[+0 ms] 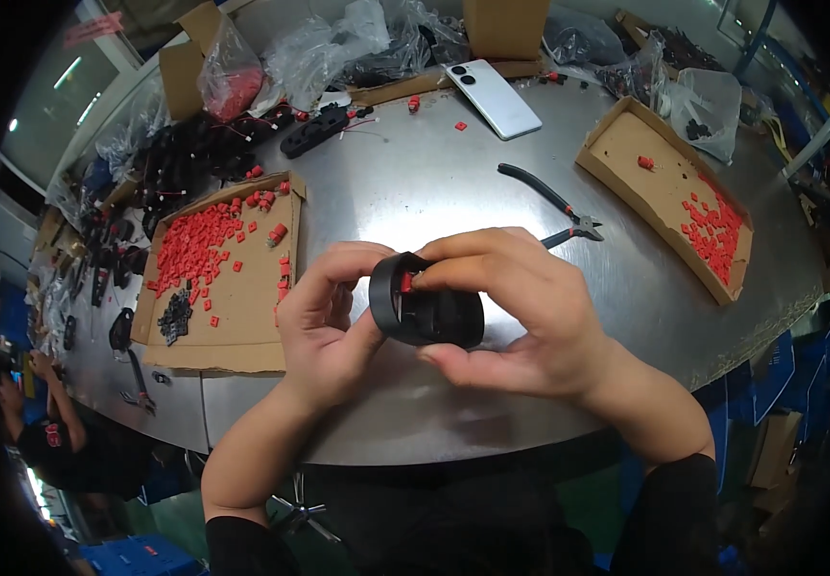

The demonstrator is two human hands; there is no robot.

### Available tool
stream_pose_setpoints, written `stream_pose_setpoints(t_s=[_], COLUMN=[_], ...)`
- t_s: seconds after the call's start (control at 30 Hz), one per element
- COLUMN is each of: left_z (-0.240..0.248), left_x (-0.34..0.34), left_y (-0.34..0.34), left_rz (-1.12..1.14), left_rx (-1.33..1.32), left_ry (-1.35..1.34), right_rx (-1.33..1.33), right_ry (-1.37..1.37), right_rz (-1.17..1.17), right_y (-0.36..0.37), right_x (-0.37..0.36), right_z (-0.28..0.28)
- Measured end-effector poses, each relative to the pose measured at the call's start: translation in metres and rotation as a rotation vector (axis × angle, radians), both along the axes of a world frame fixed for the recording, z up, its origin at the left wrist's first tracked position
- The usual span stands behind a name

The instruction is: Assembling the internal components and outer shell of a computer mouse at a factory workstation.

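Observation:
Above the near part of the steel table, both my hands hold a black plastic housing (446, 319) with a round ring-like end. My left hand (324, 322) is closed around the ring end, its thumb along the lower side. From the other side my right hand (530, 322) grips the housing, thumb below and fingers over the top. Inside the ring a small red part (406, 282) shows, with a right fingertip against it. How the red part sits in the housing is partly hidden by the fingers.
A cardboard tray (242, 357) of red and black pieces lies left, another tray (626, 178) with red pieces right. Cutting pliers (569, 209) and a white phone (497, 101) lie beyond my hands. Plastic bags (329, 48) line the back; another person's arm (60, 398) shows far left.

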State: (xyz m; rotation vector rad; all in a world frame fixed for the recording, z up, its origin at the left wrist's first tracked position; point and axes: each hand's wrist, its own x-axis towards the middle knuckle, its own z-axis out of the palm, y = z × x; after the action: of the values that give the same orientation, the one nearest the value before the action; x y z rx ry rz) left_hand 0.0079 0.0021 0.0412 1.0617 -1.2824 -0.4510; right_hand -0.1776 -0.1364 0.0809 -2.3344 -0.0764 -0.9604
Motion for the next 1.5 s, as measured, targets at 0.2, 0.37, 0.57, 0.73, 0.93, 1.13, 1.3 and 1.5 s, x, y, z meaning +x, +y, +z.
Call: stream_pose_setpoints(t_s=[0.2,0.37,0.57,0.73,0.93,1.13,1.3,1.5], left_z=[-0.001,0.002,0.007,0.005,-0.003,0.006,0.001,0.009], left_x=[0.003,0.011,0.017,0.029,0.043,0.036,0.037,0.037], left_y=[-0.004,-0.007,-0.007,-0.012,-0.012,-0.013,-0.013,-0.011], left_rz=[-0.029,0.08,0.003,-0.116,-0.219,-0.165,-0.189,-0.231], left_rx=[0.045,0.099,0.392,0.766,0.849,0.975,0.925,0.96], left_ry=[0.04,-0.083,0.112,0.387,0.408,0.561,0.372,0.095], right_rx=[0.132,0.129,0.007,0.068,0.028,0.021,-0.035,0.021], right_ry=[-0.072,0.023,0.12,0.241,0.378,0.483,0.511,0.548], right_rz=[-0.082,-0.054,-0.055,-0.062,-0.068,-0.054,-0.024,-0.027], right_y=[0.001,-0.004,-0.012,-0.012,-0.006,-0.003,-0.004,-0.004], right_x=[0.001,0.001,0.009,0.015,0.019,0.019,0.02,0.021], right_z=[0.002,0.0,-0.01,-0.028,-0.032,-0.036,-0.036,-0.035])
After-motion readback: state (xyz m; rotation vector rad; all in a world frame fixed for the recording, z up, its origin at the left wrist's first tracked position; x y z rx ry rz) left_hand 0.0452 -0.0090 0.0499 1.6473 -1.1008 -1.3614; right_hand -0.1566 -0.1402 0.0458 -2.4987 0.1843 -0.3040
